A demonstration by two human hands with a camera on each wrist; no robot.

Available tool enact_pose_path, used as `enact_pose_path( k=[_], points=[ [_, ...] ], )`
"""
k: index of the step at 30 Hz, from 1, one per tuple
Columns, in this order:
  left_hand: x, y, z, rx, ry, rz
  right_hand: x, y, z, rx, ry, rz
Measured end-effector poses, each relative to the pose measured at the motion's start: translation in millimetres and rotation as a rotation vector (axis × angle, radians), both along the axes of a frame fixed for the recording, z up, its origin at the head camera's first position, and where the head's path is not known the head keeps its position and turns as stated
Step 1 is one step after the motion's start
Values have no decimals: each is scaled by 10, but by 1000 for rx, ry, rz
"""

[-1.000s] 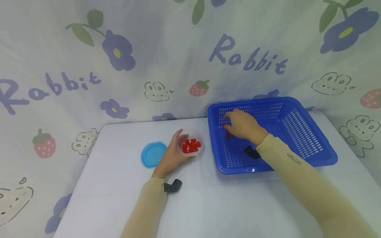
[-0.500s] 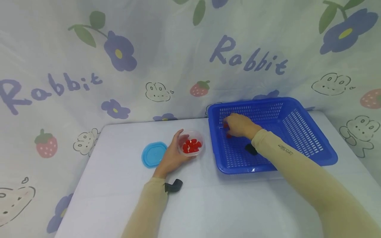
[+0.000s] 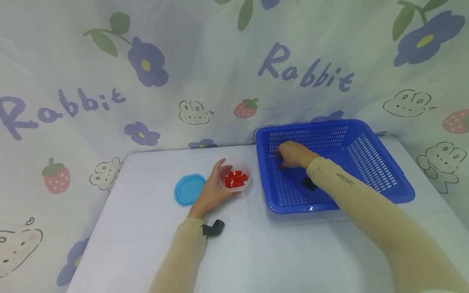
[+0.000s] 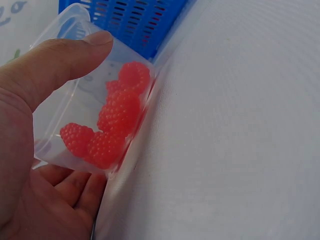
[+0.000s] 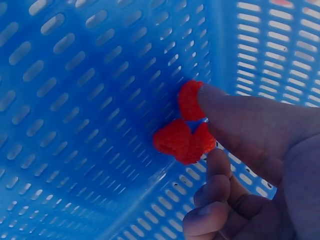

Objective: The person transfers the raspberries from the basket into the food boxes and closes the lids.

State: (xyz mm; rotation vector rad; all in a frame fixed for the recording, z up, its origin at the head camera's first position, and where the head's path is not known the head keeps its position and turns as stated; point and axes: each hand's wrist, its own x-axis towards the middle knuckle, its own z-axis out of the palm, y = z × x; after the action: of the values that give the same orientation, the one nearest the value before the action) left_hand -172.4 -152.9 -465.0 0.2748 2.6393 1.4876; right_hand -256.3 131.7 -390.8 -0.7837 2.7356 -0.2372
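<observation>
My left hand grips a clear plastic tub, thumb on one side and fingers on the other. Inside it lie several red raspberries, gathered at the bottom. Down in the left part of the blue basket is my right hand. The right wrist view has the thumb against one raspberry and curled fingertips close by the others, so the hand pinches at this small cluster. The hand mostly covers these berries in the head view.
A light blue lid lies on the white table, left of the tub. Slotted walls of the basket rise around my right hand. A patterned cloth hangs behind the table.
My right hand has lowered into the basket, and its fingers have closed in on the raspberries there. The left hand and the tub have stayed in place.
</observation>
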Motion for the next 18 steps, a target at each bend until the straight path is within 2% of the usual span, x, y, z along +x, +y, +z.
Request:
enact_pose_path(
  k=[8,18],
  points=[
    [-11,3,-11,-5,-9,-2,7,8,7,29,-13,18],
    [-3,3,-7,-4,-8,3,-12,8,-53,46,-33,-26]
  ],
)
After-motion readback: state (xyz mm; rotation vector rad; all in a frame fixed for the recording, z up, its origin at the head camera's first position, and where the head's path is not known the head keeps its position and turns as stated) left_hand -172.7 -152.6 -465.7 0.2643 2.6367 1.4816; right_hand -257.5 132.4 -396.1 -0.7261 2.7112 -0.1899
